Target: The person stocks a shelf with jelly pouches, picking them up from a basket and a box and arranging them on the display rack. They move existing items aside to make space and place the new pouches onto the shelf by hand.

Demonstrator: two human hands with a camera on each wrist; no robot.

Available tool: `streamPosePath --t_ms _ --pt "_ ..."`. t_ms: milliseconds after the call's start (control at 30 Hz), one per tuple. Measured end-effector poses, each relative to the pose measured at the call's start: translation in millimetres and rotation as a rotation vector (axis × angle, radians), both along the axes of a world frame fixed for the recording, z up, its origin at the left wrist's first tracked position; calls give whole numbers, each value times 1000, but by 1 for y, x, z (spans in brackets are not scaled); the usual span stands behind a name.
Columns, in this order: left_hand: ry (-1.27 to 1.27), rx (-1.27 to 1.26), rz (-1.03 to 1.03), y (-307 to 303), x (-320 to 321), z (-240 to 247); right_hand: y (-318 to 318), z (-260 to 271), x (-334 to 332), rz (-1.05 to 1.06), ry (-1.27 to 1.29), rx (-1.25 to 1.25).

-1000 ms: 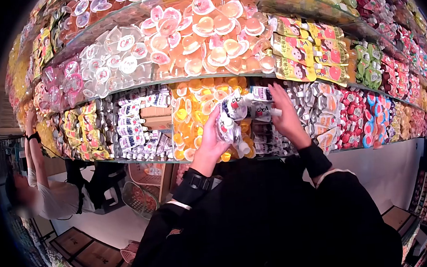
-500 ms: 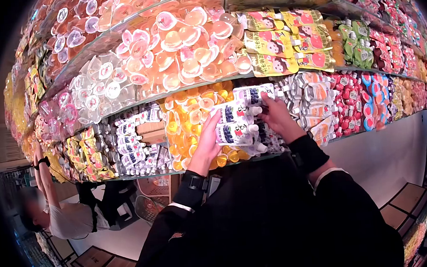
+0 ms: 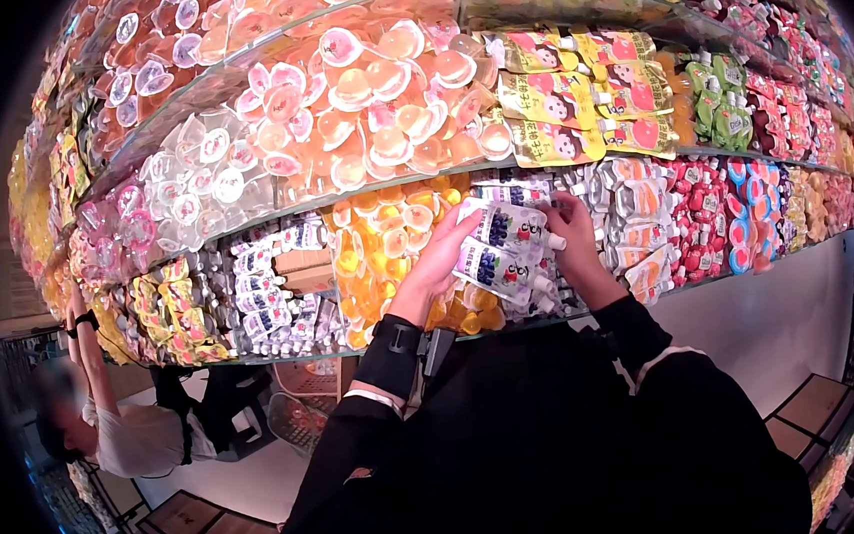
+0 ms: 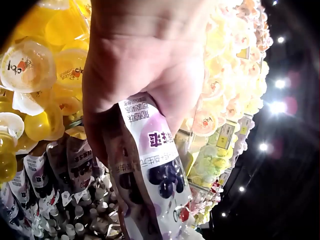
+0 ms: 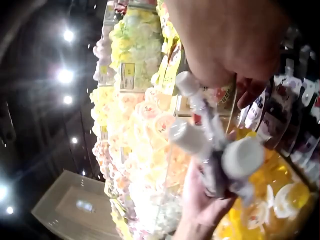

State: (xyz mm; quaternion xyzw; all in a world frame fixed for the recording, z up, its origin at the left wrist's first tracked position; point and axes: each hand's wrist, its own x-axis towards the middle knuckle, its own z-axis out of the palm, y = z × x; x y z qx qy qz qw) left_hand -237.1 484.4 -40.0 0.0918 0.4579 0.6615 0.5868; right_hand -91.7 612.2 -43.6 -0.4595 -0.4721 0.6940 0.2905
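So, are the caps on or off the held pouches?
On: white caps sit atop the pouches in the left hand.

From above, the lower compartments can be reached between the upper glass shelf edge [image 3: 390, 183] and the front glass rim [image 3: 284, 358]; both edges bar a straight sideways-and-up path, and the stacked jelly cups [image 3: 352, 82] crowd the room just above; the held pouches [image 3: 511, 250] block the middle, their white caps [image 5: 242, 157] jutting into the space between the left hand [image 3: 437, 261] and right hand [image 3: 576, 245]; yellow cups [image 3: 376, 251] lie close under the left hand, grey-white pouches [image 3: 636, 220] just beside the right; farther left, bare brown cardboard [image 3: 305, 275] shows a low gap between packed pouches [image 3: 264, 300].
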Motion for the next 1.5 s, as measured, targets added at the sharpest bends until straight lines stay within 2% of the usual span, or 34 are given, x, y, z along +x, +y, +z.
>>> streamPosePath --t_ms 33,100,133,200,233,267,367,500,567,600,667,700,733,767,800,833,867,933,1000,1067,1100,1200,1267,1333,1367,1400,1433,1467,1500 --pt "-16 33 -8 -1 -2 -2 6 -2 1 1 -2 -1" --pt "-112 100 -29 -8 -5 -4 21 -9 -3 594 -162 605" --pt "-133 109 -42 -14 -8 -7 26 -28 -18 619 -201 1052" --pt "-179 112 0 -26 -8 1 22 -18 -42 719 -492 1220" --pt "-203 113 -25 -35 -12 -11 23 -31 -47 764 -601 1288" --pt "-200 109 -14 -41 -11 -9 24 -37 -50 773 -590 1288" --pt "-246 169 -22 -60 -3 5 27 -47 -51 748 -789 1262" --pt "-275 106 63 -92 6 -13 28 -48 -45 730 -659 1302" --pt "-290 136 83 -100 12 -14 20 -23 -55 871 -899 1193" --pt "-295 138 122 -104 16 -14 16 -16 -60 909 -884 1208" --pt "-262 153 149 -115 23 -13 9 -13 -71 957 -679 1298" --pt "-305 173 142 -117 26 -17 11 -32 -74 957 -675 1369" --pt "-324 152 148 -121 27 -1 17 -54 -73 966 -657 1438" --pt "-326 93 175 -124 30 -10 18 -62 -71 959 -614 1476" --pt "-319 145 202 -126 31 -4 19 -69 -67 949 -569 1511" --pt "-265 223 248 -130 34 0 25 -80 -65 979 -556 1510" --pt "-212 151 257 -132 36 -3 28 -88 -64 1001 -554 1512" --pt "-235 223 318 -135 39 -10 27 -86 -61 1059 -588 1449" --pt "-122 185 312 -149 40 -2 40 -103 -62 1092 -658 1458" --pt "-93 106 347 -160 40 2 37 -92 -66 1122 -693 1392" --pt "-143 106 397 -163 40 5 37 -86 -72 1159 -652 1429" --pt "-201 350 562 -161 43 -14 53 -68 -70 1343 -495 1233" --pt "-166 370 645 -155 41 -24 57 -51 -71 1434 -432 1077" --pt "-133 387 701 -152 41 -25 49 -25 -73 1381 -379 828" --pt "-116 356 755 -152 40 -20 36 -10 -77 1265 -379 554" --pt "-102 324 802 -151 39 -15 -10 28 -75 1034 -342 214" --pt "-101 328 795 -150 36 -11 -25 54 -71 1130 -227 -107" --pt "38 227 764 -149 34 -6 -31 66 -67 1201 -100 -431" --pt "176 127 726 -147 32 -4 -29 64 -63 1127 -154 -473"
